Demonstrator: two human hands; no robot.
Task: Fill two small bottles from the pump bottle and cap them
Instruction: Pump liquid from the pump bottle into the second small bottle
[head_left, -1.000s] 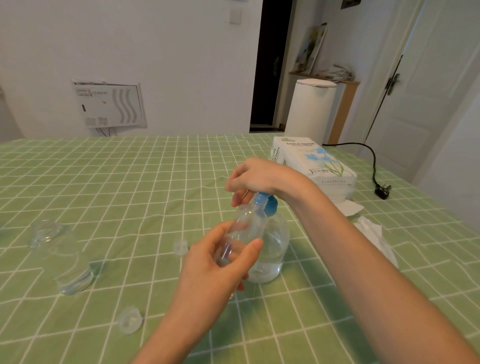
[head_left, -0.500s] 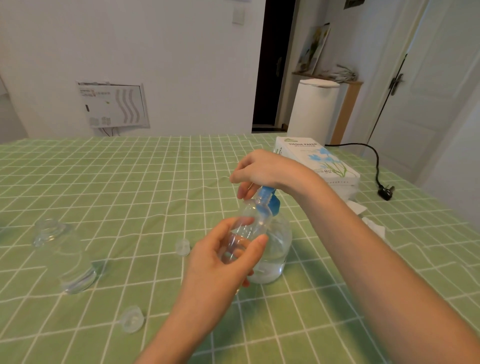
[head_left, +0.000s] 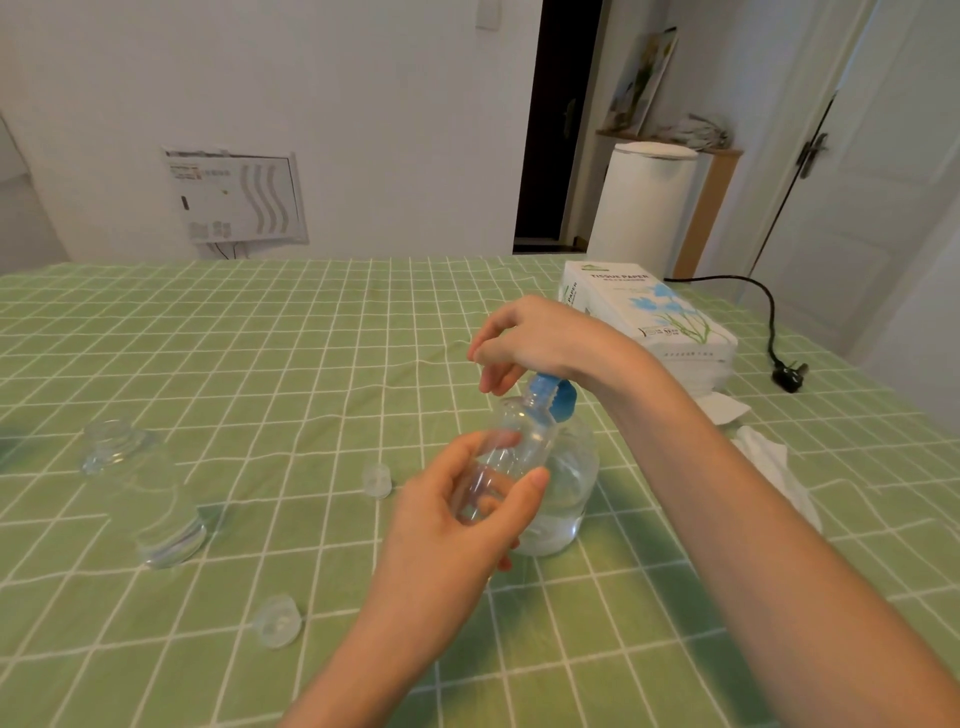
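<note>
The table (head_left: 260, 338) wears a light green cloth crossed by a white grid. At centre frame, the pump bottle (head_left: 571, 483) is clear with a blue pump head (head_left: 550, 395). The small bottle (head_left: 519, 441) before it, the second small bottle (head_left: 145, 493) at left, the centre cap (head_left: 376, 480) and the lower-left cap (head_left: 275, 621) are colourless. At upper right, the tissue box (head_left: 649, 317) is white with blue flowers on green stems. The cable (head_left: 769, 312) beside it is black.

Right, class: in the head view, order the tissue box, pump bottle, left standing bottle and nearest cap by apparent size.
1. tissue box
2. pump bottle and left bottle: too alike to rank, the pump bottle partly hidden
3. nearest cap
</note>
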